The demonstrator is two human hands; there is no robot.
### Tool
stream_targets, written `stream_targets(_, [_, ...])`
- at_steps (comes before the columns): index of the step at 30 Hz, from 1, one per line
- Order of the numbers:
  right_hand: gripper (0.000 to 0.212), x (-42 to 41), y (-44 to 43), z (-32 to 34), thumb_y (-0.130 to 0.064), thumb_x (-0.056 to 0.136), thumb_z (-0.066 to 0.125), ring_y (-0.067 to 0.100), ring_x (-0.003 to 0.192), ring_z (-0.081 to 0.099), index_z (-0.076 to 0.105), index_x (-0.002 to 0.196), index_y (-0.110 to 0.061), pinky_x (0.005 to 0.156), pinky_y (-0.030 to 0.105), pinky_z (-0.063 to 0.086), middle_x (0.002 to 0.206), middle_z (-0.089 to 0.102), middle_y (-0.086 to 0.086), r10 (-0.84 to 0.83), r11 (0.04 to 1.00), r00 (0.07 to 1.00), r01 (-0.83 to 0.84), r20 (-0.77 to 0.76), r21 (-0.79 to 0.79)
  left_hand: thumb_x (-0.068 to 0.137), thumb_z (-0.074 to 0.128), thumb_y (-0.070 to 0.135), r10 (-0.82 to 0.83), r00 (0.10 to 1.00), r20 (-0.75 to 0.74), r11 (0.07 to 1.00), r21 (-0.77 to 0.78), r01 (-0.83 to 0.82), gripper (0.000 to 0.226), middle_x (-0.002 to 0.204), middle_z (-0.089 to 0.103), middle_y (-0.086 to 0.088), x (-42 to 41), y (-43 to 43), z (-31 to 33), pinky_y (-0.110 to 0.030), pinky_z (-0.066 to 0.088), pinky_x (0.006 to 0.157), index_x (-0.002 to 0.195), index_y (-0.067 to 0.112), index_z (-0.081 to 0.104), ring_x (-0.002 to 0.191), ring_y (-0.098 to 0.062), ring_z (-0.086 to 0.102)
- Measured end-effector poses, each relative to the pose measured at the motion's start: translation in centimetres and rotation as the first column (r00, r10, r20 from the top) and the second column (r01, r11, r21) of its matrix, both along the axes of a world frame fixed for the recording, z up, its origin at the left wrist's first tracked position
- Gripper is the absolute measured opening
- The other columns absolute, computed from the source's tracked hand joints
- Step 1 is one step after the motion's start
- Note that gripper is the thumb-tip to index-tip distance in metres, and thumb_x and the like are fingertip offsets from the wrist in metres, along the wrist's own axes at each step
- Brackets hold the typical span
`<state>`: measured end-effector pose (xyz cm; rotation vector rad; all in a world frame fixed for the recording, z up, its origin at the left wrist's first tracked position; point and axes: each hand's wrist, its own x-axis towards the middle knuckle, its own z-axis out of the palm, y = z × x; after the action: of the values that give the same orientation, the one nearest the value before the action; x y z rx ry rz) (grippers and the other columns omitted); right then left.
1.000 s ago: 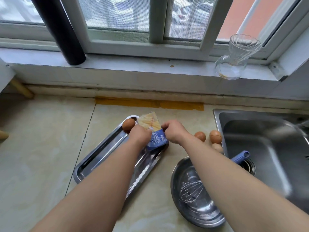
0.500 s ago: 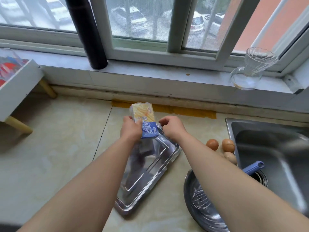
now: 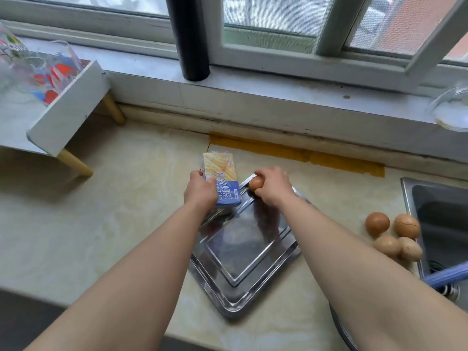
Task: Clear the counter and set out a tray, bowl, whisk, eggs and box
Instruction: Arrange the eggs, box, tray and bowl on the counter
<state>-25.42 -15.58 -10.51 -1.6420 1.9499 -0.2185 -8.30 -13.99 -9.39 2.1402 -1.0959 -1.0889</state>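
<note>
A steel tray [image 3: 243,252] lies cornerwise on the pale counter. My left hand [image 3: 200,191] grips a blue and yellow box [image 3: 222,181] above the tray's far left edge. At the tray's far corner my right hand [image 3: 272,184] curls round a brown egg [image 3: 256,184]. Several more brown eggs [image 3: 392,234] lie on the counter beside the sink. The whisk's blue handle [image 3: 448,276] pokes in at the right edge. Only a sliver of the bowl's rim [image 3: 340,330] shows under my right forearm.
A steel sink [image 3: 440,219] is at the right. A white raised shelf [image 3: 63,112] with glassware stands at the left. On the window sill stand a black cylinder [image 3: 190,39] and a glass jug [image 3: 450,110].
The view swung left and down. My left hand carried the box to the tray's left side. My right hand left the box and took hold of the egg on the tray.
</note>
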Motion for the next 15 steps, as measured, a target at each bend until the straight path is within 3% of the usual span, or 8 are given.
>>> stream_targets(3, [0.041, 0.2, 0.1, -0.4, -0.019, 0.081, 0.065, 0.033, 0.12, 0.045, 0.06, 0.121, -0.024, 0.101, 0.036, 0.041, 0.127, 0.045, 0.012, -0.014, 1.0, 1.0, 0.014, -0.011, 0.017, 0.098, 0.04, 0.029, -0.026, 1.0, 0.005, 1.0, 0.009, 0.026, 0.038, 0.124, 0.06, -0.015, -0.1, 0.1, -0.5, -0.038, 0.044, 0.094, 0.13, 0.01, 0.042, 0.115, -0.034, 0.054])
stream_targets(8, [0.034, -0.6, 1.2, 0.3, -0.02, 0.082, 0.061, 0.034, 0.112, 0.052, 0.057, 0.116, -0.016, 0.084, 0.032, 0.043, 0.12, 0.061, 0.011, -0.043, 0.999, 0.999, 0.043, -0.007, 0.013, 0.098, 0.04, 0.027, -0.06, 0.998, 0.008, 0.998, -0.007, 0.06, 0.035, 0.122, 0.06, -0.015, -1.3, 0.6, -0.2, -0.034, 0.043, 0.084, 0.128, 0.009, 0.043, 0.11, -0.033, 0.057])
stream_targets(15, [0.043, -7.0, 3.3, 3.6, -0.025, 0.084, 0.062, 0.034, 0.116, 0.053, 0.051, 0.124, -0.014, 0.094, 0.036, 0.045, 0.125, 0.06, 0.011, -0.226, 0.973, 0.973, 0.228, 0.05, -0.024, 0.097, 0.043, 0.03, -0.163, 0.985, -0.064, 0.986, -0.041, 0.16, 0.036, 0.119, 0.063, -0.013, -6.7, 1.4, 2.0, -0.046, 0.051, 0.092, 0.128, 0.012, 0.042, 0.107, -0.033, 0.061])
